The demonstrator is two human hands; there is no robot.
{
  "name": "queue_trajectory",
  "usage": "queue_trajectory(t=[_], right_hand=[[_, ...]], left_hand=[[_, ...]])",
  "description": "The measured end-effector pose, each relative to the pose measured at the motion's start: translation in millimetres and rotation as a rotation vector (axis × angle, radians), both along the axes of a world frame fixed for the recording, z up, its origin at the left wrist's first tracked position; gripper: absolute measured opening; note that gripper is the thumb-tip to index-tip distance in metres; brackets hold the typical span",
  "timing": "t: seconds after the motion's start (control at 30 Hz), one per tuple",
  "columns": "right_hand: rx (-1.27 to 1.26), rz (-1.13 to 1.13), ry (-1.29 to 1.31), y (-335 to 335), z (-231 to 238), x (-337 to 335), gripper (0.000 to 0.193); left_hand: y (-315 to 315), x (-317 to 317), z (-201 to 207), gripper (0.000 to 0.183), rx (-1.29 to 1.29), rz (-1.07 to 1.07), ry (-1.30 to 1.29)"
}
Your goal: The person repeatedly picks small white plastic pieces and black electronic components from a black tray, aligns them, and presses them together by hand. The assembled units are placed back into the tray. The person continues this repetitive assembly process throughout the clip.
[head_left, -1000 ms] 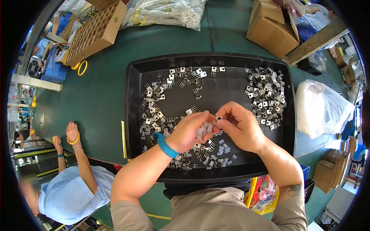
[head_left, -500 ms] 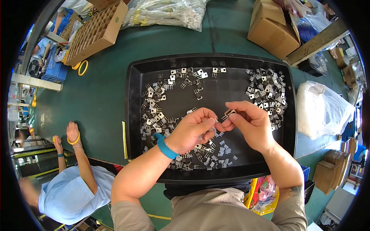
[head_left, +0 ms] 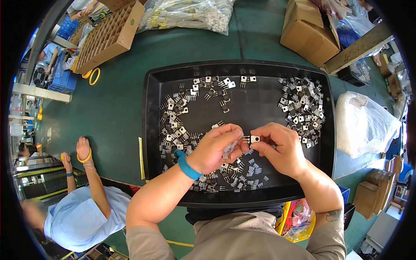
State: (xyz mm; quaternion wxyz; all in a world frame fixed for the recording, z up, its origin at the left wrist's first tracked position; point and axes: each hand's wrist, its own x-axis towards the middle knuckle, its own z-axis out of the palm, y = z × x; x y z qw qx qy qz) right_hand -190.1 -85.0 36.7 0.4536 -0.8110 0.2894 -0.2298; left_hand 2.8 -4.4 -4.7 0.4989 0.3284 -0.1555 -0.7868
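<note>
Between the thumb and forefinger of my right hand (head_left: 281,147) is a three-legged transistor (head_left: 255,139), its metal tab to the right and its legs toward my left hand. My left hand (head_left: 214,147), with a blue wristband, is closed round a bunch of small pale grey pieces (head_left: 229,149); its fingertips are close to the legs, and I cannot tell whether they touch. Both hands are above a black tray (head_left: 255,201). More transistors (head_left: 175,117) lie scattered along the tray's left side, with a dense pile (head_left: 303,102) at the right. Loose grey pieces (head_left: 253,170) lie below my hands.
Left of the tray are a yellow strip (head_left: 141,158) and tape rolls (head_left: 94,76). A divided cardboard box (head_left: 108,41), a bag of wired parts (head_left: 186,17) and a carton (head_left: 310,34) stand beyond; a white plastic bag (head_left: 364,123) lies right. A co-worker (head_left: 89,212) sits at left.
My right hand has turned and drawn slightly down, so the transistor now shows flat with its legs toward my left hand. My left hand stays nearly in place.
</note>
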Motion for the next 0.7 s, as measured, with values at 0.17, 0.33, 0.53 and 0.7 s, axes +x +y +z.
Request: queue_trajectory(t=[0.17, 0.33, 0.53, 0.7], right_hand=[[0.001, -0.005, 0.009, 0.9, -0.8, 0.8, 0.018], [0.027, -0.024, 0.04, 0.8, 0.5, 0.3, 0.019], [0.019, -0.043, 0.046, 1.7, 1.3, 1.5, 0.018], [0.013, -0.041, 0.049, 2.0, 0.5, 1.3, 0.018]], left_hand=[[-0.1, 0.5, -2.1, 0.017, -0.002, -0.015, 0.005], [0.1, -0.4, -0.2, 0.02, -0.007, -0.013, -0.012], [0.2, 0.2, -0.3, 0.017, 0.009, -0.01, 0.009], [0.1, -0.9, 0.0, 0.02, -0.002, -0.014, -0.002]])
